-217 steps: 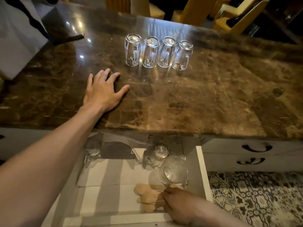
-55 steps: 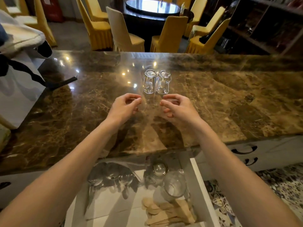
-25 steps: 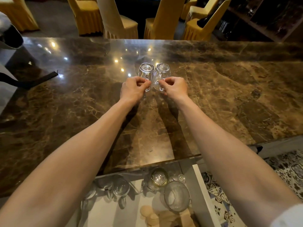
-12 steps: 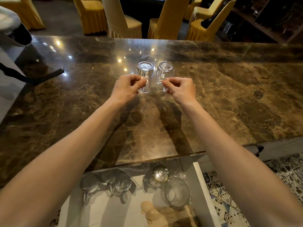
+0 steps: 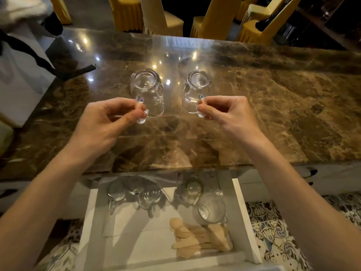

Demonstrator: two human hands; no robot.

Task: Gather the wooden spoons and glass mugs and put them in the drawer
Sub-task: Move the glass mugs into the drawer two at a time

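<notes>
Above the brown marble counter (image 5: 273, 106) I hold two clear glass mugs upside down by their handles. My left hand (image 5: 103, 126) pinches the handle of the left mug (image 5: 147, 90); my right hand (image 5: 230, 112) pinches the handle of the right mug (image 5: 195, 90). Below the counter edge the white drawer (image 5: 244, 222) stands open. Several glass mugs (image 5: 134, 192) lie at its back, one larger glass (image 5: 210, 211) lies at the right, and a pile of wooden spoons (image 5: 199, 239) rests at the front right.
A white bag with black straps (image 5: 21, 75) sits on the counter's left end. Yellow-covered chairs (image 5: 160, 16) stand beyond the counter. A closed drawer with a dark handle (image 5: 312, 171) is to the right, and patterned floor tiles (image 5: 277, 231) lie below.
Both hands closed on the mug handles, lifted the two mugs off the counter, drew them toward me and moved them apart. The view tilted down.
</notes>
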